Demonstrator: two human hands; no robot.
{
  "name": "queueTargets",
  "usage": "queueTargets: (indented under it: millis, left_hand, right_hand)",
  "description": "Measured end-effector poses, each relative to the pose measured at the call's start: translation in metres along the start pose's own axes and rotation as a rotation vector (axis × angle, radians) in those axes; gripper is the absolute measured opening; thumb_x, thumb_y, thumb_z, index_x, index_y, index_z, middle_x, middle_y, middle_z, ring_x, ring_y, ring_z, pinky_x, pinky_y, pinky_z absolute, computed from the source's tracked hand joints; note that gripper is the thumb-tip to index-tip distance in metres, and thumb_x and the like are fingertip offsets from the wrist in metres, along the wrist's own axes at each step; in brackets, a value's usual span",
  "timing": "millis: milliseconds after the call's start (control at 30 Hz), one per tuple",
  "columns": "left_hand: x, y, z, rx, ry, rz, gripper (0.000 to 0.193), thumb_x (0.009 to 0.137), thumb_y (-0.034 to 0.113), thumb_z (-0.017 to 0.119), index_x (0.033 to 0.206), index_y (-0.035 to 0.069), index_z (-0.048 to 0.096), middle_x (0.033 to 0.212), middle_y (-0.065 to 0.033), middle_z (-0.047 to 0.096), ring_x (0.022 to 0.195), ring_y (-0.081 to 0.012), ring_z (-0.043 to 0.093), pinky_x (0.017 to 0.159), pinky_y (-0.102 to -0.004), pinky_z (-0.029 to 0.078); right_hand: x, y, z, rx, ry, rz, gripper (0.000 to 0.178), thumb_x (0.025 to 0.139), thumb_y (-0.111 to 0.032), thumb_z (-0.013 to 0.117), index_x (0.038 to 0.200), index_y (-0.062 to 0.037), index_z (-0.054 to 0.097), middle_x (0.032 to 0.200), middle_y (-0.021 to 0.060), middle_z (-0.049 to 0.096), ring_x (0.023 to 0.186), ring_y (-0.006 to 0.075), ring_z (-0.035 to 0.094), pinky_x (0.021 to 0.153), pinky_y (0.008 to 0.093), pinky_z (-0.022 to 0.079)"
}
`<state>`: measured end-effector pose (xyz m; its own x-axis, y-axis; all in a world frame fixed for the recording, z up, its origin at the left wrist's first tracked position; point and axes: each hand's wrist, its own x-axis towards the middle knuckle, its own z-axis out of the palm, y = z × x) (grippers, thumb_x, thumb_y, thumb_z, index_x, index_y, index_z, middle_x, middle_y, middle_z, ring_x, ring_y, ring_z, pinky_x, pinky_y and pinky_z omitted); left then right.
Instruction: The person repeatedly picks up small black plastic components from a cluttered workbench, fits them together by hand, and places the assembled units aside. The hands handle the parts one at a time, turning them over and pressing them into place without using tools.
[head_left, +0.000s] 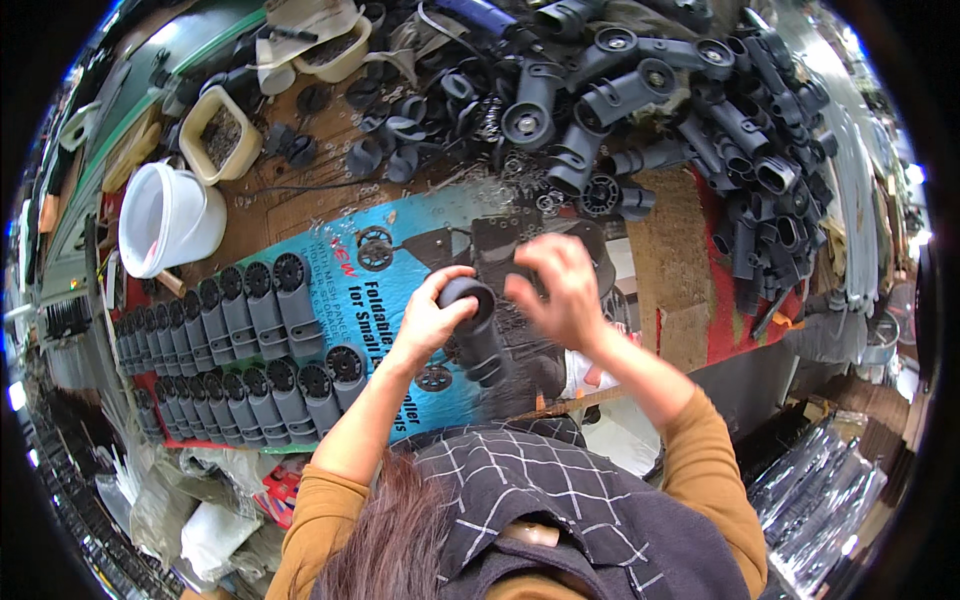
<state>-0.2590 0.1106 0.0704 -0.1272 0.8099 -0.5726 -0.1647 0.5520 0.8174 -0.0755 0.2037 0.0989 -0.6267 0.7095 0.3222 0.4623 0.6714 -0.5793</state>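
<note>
My left hand [428, 318] is closed around the round end of a dark grey plastic tubular fitting [480, 350], its thumb on the ring-shaped rim. The lower end of the fitting points down towards me, over a printed cardboard sheet [400, 270] in blue and black. Just right of the fitting, my right hand [568, 295] is raised with bent fingers, apart from the piece. Motion smears those fingers, and whether anything is between them cannot be seen. Left of my hands, similar grey fittings with black wheel-like ends [290, 300] lie in two neat rows.
A big heap of loose grey tubular fittings [740, 130] covers the far right. Black curved pieces [400, 130] and small metal rings are scattered at the back. A white bucket [190, 235] and a cream tub [215, 165] of small parts stand at the far left.
</note>
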Motion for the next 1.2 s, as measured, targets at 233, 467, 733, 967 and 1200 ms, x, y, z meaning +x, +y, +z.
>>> queueTargets:
  millis: [233,467,733,967,1200]
  left_hand:
    - [0.001,-0.05,0.005,0.23,-0.179,0.125,0.033,0.077,0.014,0.069,0.11,0.011,0.068,0.11,-0.006,0.066,0.108,-0.0219,0.052,0.1,-0.0341,0.036]
    - [-0.012,-0.037,-0.001,0.295,0.167,0.392,0.048,0.073,0.026,0.076,0.116,0.01,0.061,0.121,-0.0101,0.056,0.113,-0.031,0.046,0.099,-0.0415,0.036]
    - [-0.033,-0.015,-0.014,-0.006,0.204,0.524,0.024,0.081,0.003,0.07,0.102,0.003,0.057,0.09,-0.0038,0.061,0.082,-0.0118,0.061,0.074,-0.0239,0.05]
    - [-0.059,-0.056,0.012,-0.46,0.012,0.049,0.031,0.082,0.002,0.07,0.108,0.002,0.052,0.106,-0.008,0.06,0.098,-0.0148,0.06,0.088,-0.0279,0.049]
    - [-0.06,-0.057,-0.007,0.008,0.263,0.242,0.026,0.079,0.008,0.072,0.102,0.006,0.059,0.1,-0.0009,0.06,0.085,-0.0108,0.059,0.074,-0.0244,0.05]
  right_hand:
    - [0.162,0.018,0.1,-0.21,0.059,-0.09,0.028,0.077,-0.029,0.072,0.092,-0.0062,0.065,0.092,0.0094,0.06,0.092,0.0281,0.056,0.082,0.039,0.045]
    - [0.179,0.011,0.116,-0.126,0.023,-0.15,0.031,0.071,-0.023,0.075,0.095,-0.008,0.062,0.089,0.0077,0.055,0.089,0.0271,0.054,0.078,0.0387,0.043]
    - [0.034,-0.045,0.038,0.226,-0.125,0.162,0.024,0.078,-0.021,0.074,0.083,-0.0017,0.061,0.075,0.008,0.055,0.073,0.0211,0.055,0.064,0.0315,0.045]
    - [-0.088,-0.081,0.064,0.745,-0.186,0.743,0.01,0.086,-0.006,0.061,0.093,0.0011,0.06,0.083,0.009,0.061,0.077,0.016,0.06,0.071,0.0293,0.048]
    - [-0.105,-0.04,0.038,0.572,0.075,0.766,0.01,0.09,-0.007,0.059,0.094,0.0006,0.062,0.084,0.0034,0.06,0.075,0.0098,0.058,0.067,0.0235,0.048]
